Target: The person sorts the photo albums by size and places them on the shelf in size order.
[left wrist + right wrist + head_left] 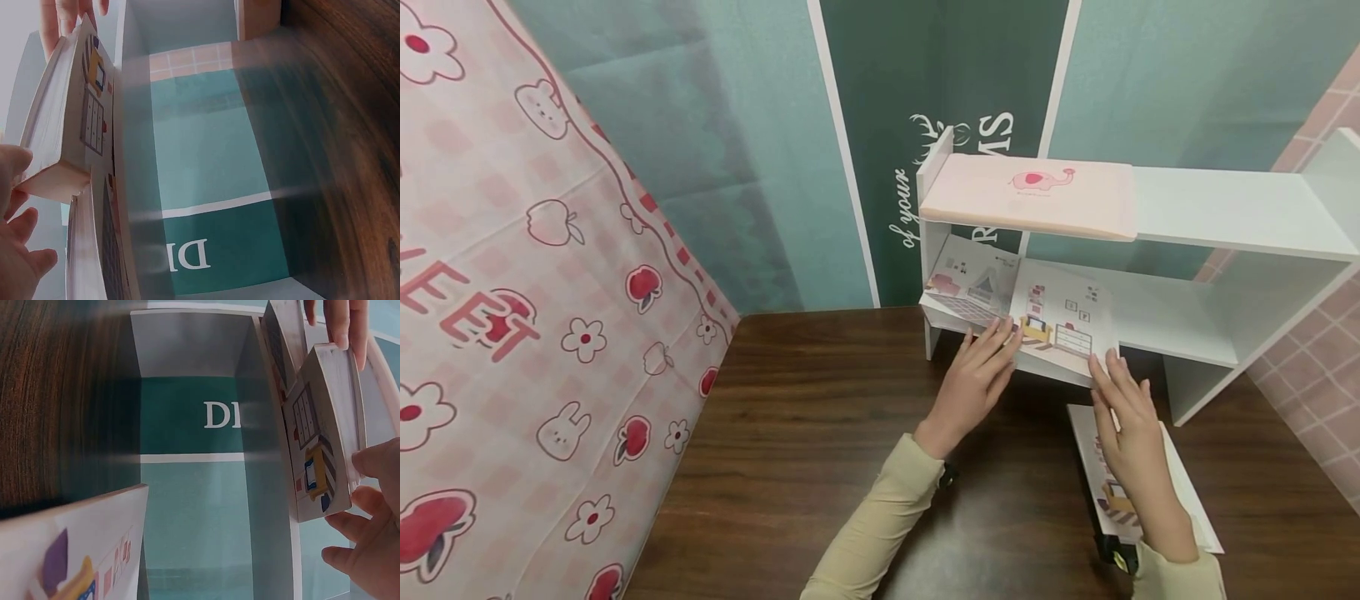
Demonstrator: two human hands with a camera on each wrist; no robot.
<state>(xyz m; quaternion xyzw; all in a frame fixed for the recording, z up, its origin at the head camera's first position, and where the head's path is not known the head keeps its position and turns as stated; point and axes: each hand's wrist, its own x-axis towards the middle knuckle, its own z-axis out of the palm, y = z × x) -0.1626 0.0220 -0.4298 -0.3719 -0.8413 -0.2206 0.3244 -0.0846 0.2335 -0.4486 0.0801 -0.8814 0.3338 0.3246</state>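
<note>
A thick book (1060, 308) with a yellow chair drawn on its cover lies on the lower board of a white shelf unit (1172, 317), its near edge past the board's front. Fingertips of my left hand (973, 383) touch its near left corner. At its near right corner, my right hand (1131, 433) sets its fingertips against the edge. The right wrist view shows fingers (375, 459) on the page edges of the book (325, 431). To its left lies a second illustrated book (973, 279), close against it.
Under my right forearm, another illustrated book (1116, 492) lies on the dark wooden table (760, 433). A pink item with an elephant print (1030, 192) covers the left part of the top board. A patterned pink cloth (587, 275) hangs at left, and teal curtain (760, 150) behind.
</note>
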